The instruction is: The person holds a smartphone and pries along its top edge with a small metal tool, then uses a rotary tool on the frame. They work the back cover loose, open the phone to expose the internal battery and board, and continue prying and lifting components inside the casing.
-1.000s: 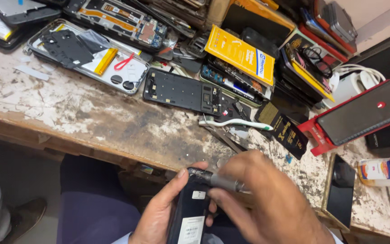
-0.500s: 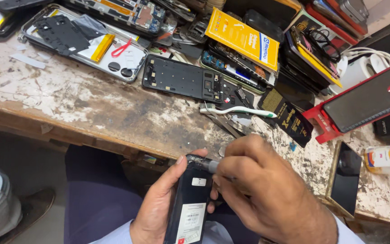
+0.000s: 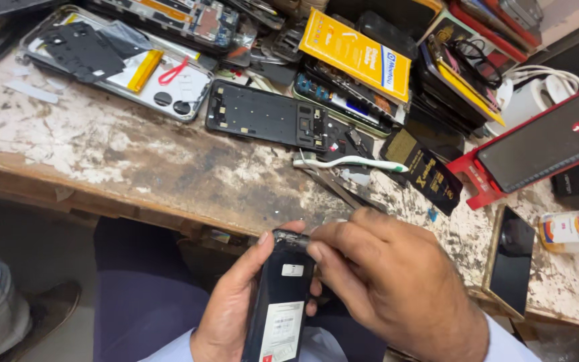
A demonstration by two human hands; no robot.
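Raised slightly, left hand [image 3: 236, 312] grips phone [image 3: 279, 302]; right hand [image 3: 383, 281] pinches its top edge.

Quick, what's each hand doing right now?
Left hand: closed around the black opened phone body with white stickers.
Right hand: fingers pinched at the phone's top edge; whether it holds a tool cannot be told.

Wooden desk [image 3: 122, 161] showing rough, flaking white paint; opened phone [image 3: 279, 302] displaying matt black plastic with paper labels; toothbrush [image 3: 350, 161] looking like smooth white plastic; yellow box [image 3: 356, 53] appearing as glossy card.
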